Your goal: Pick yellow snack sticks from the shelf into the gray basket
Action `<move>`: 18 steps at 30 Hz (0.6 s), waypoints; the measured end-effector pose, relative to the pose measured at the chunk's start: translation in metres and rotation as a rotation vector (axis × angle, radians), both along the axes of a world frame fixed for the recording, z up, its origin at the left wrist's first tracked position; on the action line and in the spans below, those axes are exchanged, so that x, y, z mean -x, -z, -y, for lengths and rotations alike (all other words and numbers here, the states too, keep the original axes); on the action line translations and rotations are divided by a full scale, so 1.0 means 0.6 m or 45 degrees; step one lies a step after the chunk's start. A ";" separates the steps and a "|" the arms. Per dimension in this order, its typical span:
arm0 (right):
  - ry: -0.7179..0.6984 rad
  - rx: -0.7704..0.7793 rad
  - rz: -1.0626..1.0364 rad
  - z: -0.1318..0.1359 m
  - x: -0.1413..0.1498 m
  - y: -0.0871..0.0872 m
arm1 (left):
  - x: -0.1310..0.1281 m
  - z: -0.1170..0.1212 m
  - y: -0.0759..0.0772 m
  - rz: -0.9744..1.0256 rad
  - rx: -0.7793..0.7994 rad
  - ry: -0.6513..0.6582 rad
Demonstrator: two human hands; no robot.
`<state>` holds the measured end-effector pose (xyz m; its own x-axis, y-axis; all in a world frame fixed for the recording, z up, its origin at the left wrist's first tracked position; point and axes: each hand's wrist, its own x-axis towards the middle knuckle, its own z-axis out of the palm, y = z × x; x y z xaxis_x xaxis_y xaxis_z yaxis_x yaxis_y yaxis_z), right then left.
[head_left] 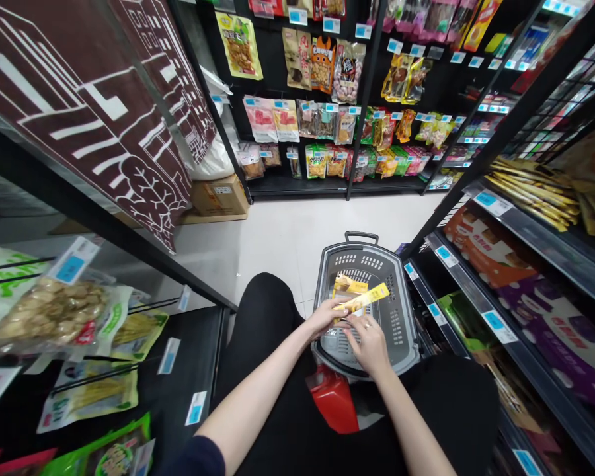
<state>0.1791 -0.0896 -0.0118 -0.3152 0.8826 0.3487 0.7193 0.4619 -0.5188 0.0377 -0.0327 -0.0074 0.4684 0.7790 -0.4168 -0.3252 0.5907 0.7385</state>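
Pale tiles [277, 244] cover the shop floor around a grey shopping basket [396, 311], its carrying handle [361, 236] at the far end. Over the basket, the left hand [324, 315] is closed on a slim yellow packet [371, 295], which slants up to the right. Bent fingers of the right hand [369, 340] meet the packet's near end — whether they grip it, I cannot tell. Another yellow packet [348, 285] shows just beyond the left hand, within the basket's outline; whether it is held or lying there is unclear.

Black-clad knees [265, 304] flank the basket, and something red [334, 400] sits just below its near edge. Beyond the basket hang rows of snack bags [322, 162], with a cardboard box [218, 198] to their left. Right of the basket, shelves hold a pile of yellow sticks [530, 192] above purple boxes [560, 330]; well to its left hangs a clear bag of pale, rounded pieces [49, 311].
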 end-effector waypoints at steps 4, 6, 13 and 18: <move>0.546 -0.072 -0.394 -0.019 -0.042 -0.004 | 0.013 -0.010 -0.010 0.030 -0.085 0.124; 0.853 0.050 -0.662 -0.033 -0.076 0.004 | 0.018 -0.011 -0.011 0.035 -0.115 0.201; 0.577 0.711 -1.584 -0.050 -0.146 0.017 | 0.020 -0.014 0.002 -0.040 -0.203 0.338; 0.527 0.711 -1.782 -0.044 -0.145 0.005 | 0.018 -0.017 0.000 0.035 0.027 0.222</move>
<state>0.2660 -0.0632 -0.0148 0.2560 0.9356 -0.2432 -0.4405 -0.1110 -0.8909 0.0270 -0.0223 -0.0075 0.6073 0.6758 -0.4176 -0.2362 0.6555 0.7173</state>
